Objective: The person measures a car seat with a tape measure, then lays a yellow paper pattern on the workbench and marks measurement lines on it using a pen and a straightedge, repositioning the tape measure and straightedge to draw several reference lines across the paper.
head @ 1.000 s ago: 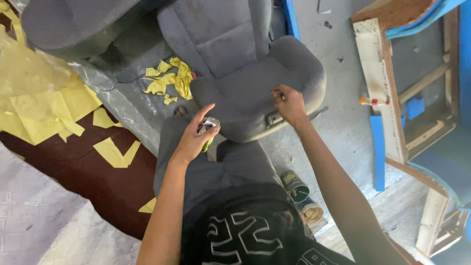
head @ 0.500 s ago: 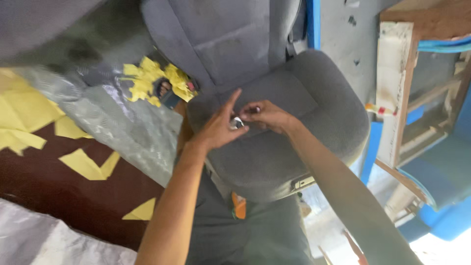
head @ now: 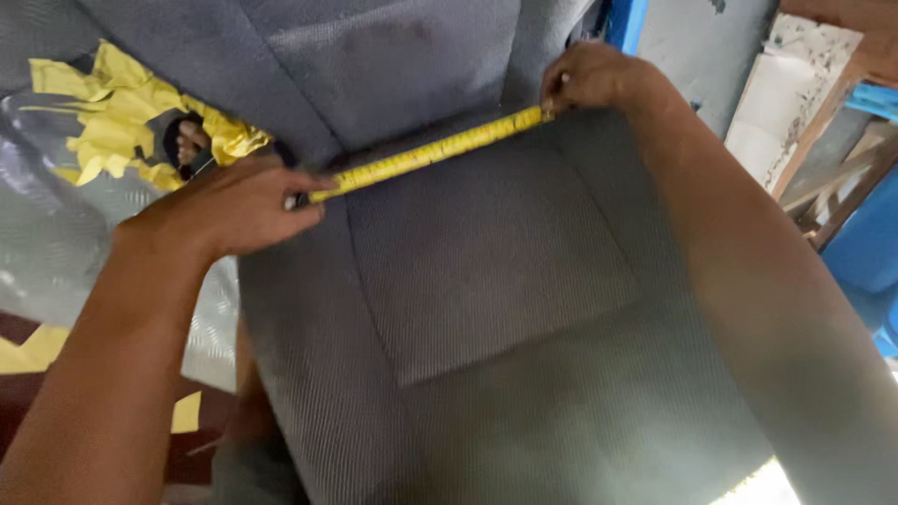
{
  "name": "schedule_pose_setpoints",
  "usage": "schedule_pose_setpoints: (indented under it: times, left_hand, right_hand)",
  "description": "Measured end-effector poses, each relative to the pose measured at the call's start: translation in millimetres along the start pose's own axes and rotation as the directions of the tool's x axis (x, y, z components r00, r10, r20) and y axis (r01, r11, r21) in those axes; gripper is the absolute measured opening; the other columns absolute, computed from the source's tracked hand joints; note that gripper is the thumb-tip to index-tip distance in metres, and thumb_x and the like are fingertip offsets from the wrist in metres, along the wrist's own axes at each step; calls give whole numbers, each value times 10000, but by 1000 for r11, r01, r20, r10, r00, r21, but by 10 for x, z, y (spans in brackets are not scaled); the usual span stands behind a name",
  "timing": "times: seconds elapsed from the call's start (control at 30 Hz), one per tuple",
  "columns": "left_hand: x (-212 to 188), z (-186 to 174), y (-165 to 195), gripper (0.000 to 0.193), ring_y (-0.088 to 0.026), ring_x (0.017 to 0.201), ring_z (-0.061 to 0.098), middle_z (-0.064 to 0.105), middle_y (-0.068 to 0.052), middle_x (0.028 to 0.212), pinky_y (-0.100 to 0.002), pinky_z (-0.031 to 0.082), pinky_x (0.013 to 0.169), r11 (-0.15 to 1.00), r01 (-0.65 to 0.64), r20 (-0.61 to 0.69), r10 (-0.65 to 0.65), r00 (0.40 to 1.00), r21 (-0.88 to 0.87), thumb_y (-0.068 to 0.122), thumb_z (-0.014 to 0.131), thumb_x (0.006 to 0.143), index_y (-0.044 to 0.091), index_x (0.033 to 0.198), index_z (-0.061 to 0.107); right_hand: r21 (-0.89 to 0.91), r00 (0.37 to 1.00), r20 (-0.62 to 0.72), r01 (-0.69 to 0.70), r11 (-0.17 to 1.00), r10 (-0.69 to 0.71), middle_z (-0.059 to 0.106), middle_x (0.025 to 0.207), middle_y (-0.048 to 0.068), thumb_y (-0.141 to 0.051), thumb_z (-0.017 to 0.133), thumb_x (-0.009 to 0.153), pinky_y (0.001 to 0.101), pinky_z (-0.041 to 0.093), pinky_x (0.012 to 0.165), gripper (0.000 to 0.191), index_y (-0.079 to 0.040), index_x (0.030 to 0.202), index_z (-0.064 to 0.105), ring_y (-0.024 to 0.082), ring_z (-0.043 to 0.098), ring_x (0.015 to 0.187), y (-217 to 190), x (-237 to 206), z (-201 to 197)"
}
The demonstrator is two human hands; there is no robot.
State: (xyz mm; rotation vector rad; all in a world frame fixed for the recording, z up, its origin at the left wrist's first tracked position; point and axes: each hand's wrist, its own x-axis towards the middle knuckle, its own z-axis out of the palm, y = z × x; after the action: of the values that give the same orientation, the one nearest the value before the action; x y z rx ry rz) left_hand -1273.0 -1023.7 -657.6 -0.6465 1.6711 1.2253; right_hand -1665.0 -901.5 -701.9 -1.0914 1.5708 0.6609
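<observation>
A yellow tape measure [head: 432, 150] is stretched across the back of a grey fabric car seat cushion [head: 486, 281], near where it meets the seat back [head: 374, 56]. My left hand [head: 234, 201] pinches the tape's left end at the cushion's left edge. At the right edge my right hand [head: 589, 79] holds the other end down against the fabric. Both forearms reach in from the bottom of the view.
Crumpled yellow paper scraps [head: 122, 122] lie on silver sheeting [head: 56, 243] at the left, with someone's toes [head: 192, 145] among them. Blue panels [head: 625, 21] and wooden frames [head: 832, 178] stand at the right, beside a grey concrete floor [head: 702, 47].
The view has closed in on the seat. My hands, together over the cushion half a second ago, have drawn apart and the yellow tape now spans the cushion.
</observation>
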Motion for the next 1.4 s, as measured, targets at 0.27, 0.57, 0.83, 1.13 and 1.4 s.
schedule_pose_setpoints:
  times: [0.27, 0.57, 0.83, 1.13, 1.4]
  left_hand:
    - [382, -132, 84, 507, -311, 1133, 681, 702, -84, 1275, -521, 524, 1001, 985, 169, 183, -160, 970, -35, 436, 633, 882, 323, 1375, 670]
    - [742, -73, 53, 542, -344, 1138, 698, 721, -143, 1261, -480, 566, 963, 978, 171, 227, -195, 954, 122, 422, 694, 832, 111, 1275, 712]
    - [1050, 58, 32, 542, -342, 1230, 646, 663, -115, 1361, -485, 532, 1020, 970, 78, 320, -151, 935, 230, 438, 656, 883, 116, 1316, 691]
    - [1052, 134, 84, 467, -368, 1310, 593, 632, -111, 1434, -580, 484, 1022, 944, 107, 293, -203, 934, 313, 389, 532, 980, 134, 1336, 695]
    - [1135, 184, 51, 542, -439, 1248, 623, 638, -166, 1399, -661, 436, 940, 922, 121, 281, -234, 931, 369, 484, 541, 996, 81, 1333, 675]
  right_hand:
    - [5, 938, 337, 89, 996, -85, 783, 1142, 89, -346, 797, 845, 446, 517, 991, 315, -165, 1102, 825, 262, 685, 1113, 28, 576, 305]
    - [-17, 910, 400, -114, 993, 111, 776, 1204, 52, -379, 790, 855, 470, 500, 997, 376, -193, 1181, 813, 270, 646, 1181, -230, 591, 335]
    - [-91, 897, 441, 68, 994, -21, 803, 1143, 50, -425, 801, 823, 441, 495, 1050, 374, -181, 1103, 833, 247, 685, 1176, -127, 713, 383]
    - [-87, 945, 327, -1, 996, 29, 758, 1142, 57, -368, 815, 814, 452, 469, 996, 333, -175, 1084, 840, 277, 638, 1162, -132, 744, 411]
    - [-8, 929, 365, 63, 998, -55, 793, 1029, 71, -357, 817, 803, 431, 521, 954, 327, -145, 1052, 826, 265, 716, 1058, -99, 868, 404]
